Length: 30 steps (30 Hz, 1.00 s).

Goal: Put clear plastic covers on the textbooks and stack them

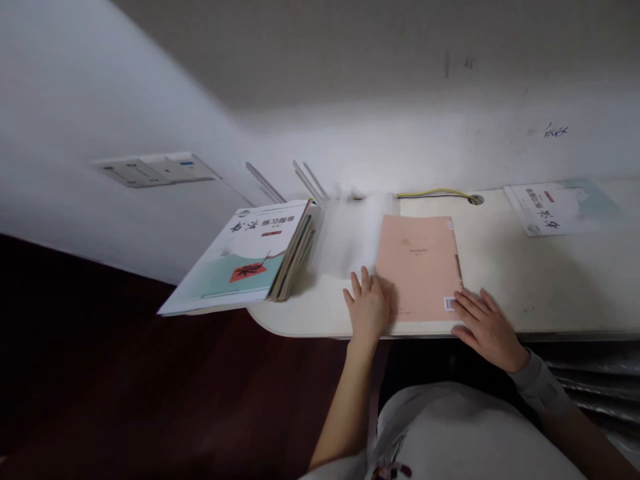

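Head view shows a salmon-pink exercise book (419, 267) lying flat near the front edge of the pale table (550, 280), just right of the frame's middle, with a barcode sticker at its lower right corner. Left hand (369, 305) rests flat, fingers spread, on the book's lower left corner and the table beside it, holding nothing. Right hand (486, 325) lies open, fingers fanned, touching the book's lower right corner by the barcode, also gripping nothing. Just left of the book a white blurred sheet or page (350, 237) cannot be made out clearly. Further left, a stack of textbooks (250, 257) overhangs the table's rounded end, its top cover white and teal with a red mark. At the upper right another white booklet (563, 207) lies near the wall, and a yellow cable (435, 193) runs along the table's back edge.
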### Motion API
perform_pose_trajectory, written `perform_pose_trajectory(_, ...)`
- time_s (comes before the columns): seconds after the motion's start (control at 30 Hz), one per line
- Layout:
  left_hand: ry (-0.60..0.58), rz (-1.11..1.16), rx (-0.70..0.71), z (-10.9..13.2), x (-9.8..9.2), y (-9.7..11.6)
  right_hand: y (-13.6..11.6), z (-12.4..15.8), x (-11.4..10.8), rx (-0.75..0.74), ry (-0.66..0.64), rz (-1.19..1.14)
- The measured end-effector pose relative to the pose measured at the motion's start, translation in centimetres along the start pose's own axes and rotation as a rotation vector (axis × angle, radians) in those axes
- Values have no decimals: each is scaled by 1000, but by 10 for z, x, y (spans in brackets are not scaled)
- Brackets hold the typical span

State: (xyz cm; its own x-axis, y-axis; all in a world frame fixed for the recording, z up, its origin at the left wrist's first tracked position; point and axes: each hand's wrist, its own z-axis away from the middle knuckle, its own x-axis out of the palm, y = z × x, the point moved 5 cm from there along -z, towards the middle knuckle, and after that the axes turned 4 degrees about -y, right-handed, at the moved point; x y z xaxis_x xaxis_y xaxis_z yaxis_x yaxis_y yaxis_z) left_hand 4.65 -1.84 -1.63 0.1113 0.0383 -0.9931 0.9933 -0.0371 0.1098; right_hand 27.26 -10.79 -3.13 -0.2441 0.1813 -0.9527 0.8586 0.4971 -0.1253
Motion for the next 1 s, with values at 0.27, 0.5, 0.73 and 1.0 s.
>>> perform_pose_trajectory(0.27,68,347,59,16,-18,2,0,0,-3,11,9,10)
perform_pose_trajectory(0.5,-22,897,475,42,-17,52,-2,-3,0,18,4,-28)
perform_pose_trajectory(0.73,79,340,724,25,-10,143,47,11,-21,250,118,-77)
perform_pose_trajectory(1.0,11,60,951,41,13,202,126,67,-24,613,53,184)
